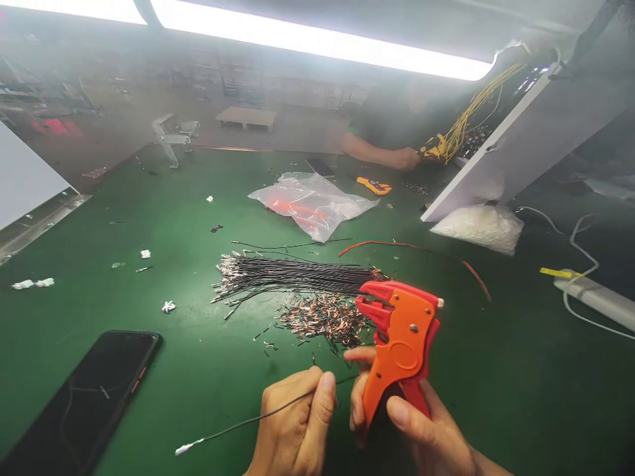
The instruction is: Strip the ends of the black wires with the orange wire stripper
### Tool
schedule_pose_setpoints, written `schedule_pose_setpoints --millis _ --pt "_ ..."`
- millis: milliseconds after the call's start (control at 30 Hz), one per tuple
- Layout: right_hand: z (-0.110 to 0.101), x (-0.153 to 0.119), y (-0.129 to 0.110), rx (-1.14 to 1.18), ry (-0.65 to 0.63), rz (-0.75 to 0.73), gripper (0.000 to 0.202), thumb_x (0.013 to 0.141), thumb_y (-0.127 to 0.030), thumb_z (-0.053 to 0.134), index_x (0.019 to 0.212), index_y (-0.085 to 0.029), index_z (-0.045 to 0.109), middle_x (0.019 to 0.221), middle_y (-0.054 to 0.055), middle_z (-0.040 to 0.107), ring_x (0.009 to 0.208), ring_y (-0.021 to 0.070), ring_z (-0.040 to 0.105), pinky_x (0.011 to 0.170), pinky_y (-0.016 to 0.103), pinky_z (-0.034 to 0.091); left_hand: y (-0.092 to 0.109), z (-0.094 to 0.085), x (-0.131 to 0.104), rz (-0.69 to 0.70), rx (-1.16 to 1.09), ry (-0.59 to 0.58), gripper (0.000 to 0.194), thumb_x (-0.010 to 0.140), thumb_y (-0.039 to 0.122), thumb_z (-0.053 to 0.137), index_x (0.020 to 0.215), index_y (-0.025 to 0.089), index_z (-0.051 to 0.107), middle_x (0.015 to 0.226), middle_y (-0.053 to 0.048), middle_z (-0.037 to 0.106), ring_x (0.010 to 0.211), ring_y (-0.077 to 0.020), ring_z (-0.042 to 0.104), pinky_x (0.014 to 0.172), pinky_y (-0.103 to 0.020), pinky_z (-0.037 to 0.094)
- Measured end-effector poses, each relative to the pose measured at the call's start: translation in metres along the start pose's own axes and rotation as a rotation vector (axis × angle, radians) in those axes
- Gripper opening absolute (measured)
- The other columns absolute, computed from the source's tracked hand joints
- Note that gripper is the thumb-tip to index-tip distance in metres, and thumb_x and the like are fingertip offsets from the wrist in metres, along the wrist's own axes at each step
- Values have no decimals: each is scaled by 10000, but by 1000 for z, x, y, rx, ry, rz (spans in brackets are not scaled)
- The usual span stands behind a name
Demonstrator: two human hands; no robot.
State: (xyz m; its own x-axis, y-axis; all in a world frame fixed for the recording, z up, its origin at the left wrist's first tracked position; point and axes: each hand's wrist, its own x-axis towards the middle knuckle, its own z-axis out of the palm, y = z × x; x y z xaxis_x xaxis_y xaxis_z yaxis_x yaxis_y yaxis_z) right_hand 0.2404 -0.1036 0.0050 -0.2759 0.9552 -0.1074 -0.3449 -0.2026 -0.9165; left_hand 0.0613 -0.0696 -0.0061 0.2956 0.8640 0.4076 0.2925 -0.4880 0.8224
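Note:
My left hand (297, 416) is closed on a single black wire (248, 421), pinched between thumb and fingers. One end of that wire, with a white-sleeved terminal, points to the lower left. In my right hand (426, 423) is an orange and red wire stripper (404, 337), its jaws pointing left and apart, with no wire seen in them. Beyond the hands lies a bundle of black wires (302, 272), with pale terminals on the left and copper ends on the right. A pile of short wire scraps (325, 317) sits just in front of it.
A black phone (84, 396) lies at the lower left. Farther back are a clear plastic bag (317, 201) with red contents, a yellow tool (374, 186) and a bag of white pieces (481, 225). Across the table, a co-worker's hand (404, 158) is beside yellow wires.

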Motion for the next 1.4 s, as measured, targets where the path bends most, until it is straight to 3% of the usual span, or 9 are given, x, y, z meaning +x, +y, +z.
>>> schedule_pose_setpoints --millis 233,433,567,767,900,1067,1167,1267,1400 --pt "7 -4 8 85 39 110 369 904 -491 630 1109 -186 603 827 37 673 720 182 611 695 348 508 1 -3 4 11 -13 -94 390 974 111 403 602 185 492 553 32 488 480 -70 491 484 -201 355" --pt "7 1 5 203 86 83 290 895 -427 659 1058 -190 621 812 22 670 738 172 614 672 308 512 3 2 2 -132 -240 -78 222 961 204 492 782 209 624 645 35 645 548 -76 565 548 -175 397" --pt "4 3 5 238 96 97 277 895 -411 655 1033 -173 626 806 33 680 749 189 630 667 325 529 3 5 -1 -150 -214 -11 162 921 218 553 796 229 654 658 33 650 566 -90 554 576 -186 398" --pt "4 4 11 245 -43 160 381 890 -429 661 1126 -143 576 786 48 689 707 187 659 680 345 520 7 -6 10 -464 -292 111 327 893 365 604 617 197 652 594 7 588 518 -101 515 515 -212 376" --pt "3 5 17 298 -174 175 427 868 -417 687 1149 -120 562 779 56 675 689 172 636 692 346 504 5 -21 22 -633 -438 210 414 839 559 631 650 193 592 505 25 538 479 -100 464 460 -205 356" --pt "-2 5 21 285 -326 166 418 856 -408 683 1138 -122 568 732 42 646 625 124 526 631 258 405 12 -37 35 -728 -587 324 493 735 636 707 624 180 558 445 37 521 421 -65 378 413 -176 288" --pt "1 2 16 171 -328 221 449 814 -451 718 1095 -131 575 739 29 608 607 112 445 599 247 349 17 -42 39 -744 -701 324 487 661 623 779 652 165 614 392 70 442 384 -38 318 411 -168 237" --pt "4 1 14 71 -328 259 445 830 -483 693 1095 -152 558 781 31 583 663 136 455 644 281 358 17 -44 41 -786 -837 308 461 655 607 794 679 169 653 361 95 359 387 -34 247 420 -172 220" --pt "2 4 22 110 -421 179 383 864 -440 668 1103 -174 531 801 27 558 692 145 466 657 288 360 15 -42 40 -826 -966 288 415 652 576 813 708 191 670 355 108 318 405 -45 201 427 -181 216"
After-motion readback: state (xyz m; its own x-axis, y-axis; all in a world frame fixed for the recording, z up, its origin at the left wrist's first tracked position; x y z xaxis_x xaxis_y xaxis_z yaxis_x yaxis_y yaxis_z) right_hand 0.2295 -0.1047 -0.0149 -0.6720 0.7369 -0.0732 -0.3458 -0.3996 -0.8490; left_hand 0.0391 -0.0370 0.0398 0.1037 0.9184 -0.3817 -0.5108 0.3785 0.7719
